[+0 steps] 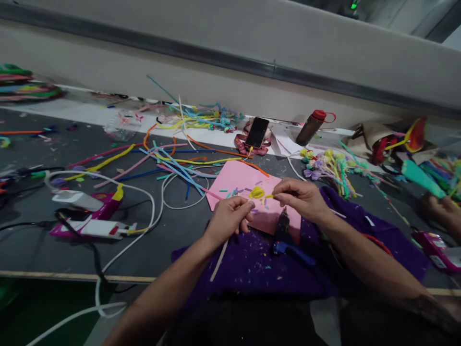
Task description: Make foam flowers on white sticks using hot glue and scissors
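My left hand [232,215] is closed in a pinch over the pink foam sheet [230,175]. A pale pipe cleaner [219,262] hangs below its palm and seems to run up into the fingers. My right hand [300,198] pinches the tail of a yellow pipe cleaner [257,192], whose looped part lies between both hands. Short cut bits in purple and teal are scattered on the sheet. Beneath my right hand rests a tool with a dark pointed head and a blue handle [293,252], its kind unclear. A purple cloth [252,271] lies under the sheet.
Loose pipe cleaners [180,166] and white cables cross the left side, near magenta-and-white plug units [90,218]. Behind stand a phone [257,132] and a bottle [310,129]. Pipe-cleaner flowers [329,168] lie right; another person's hand [442,209] shows at the right edge.
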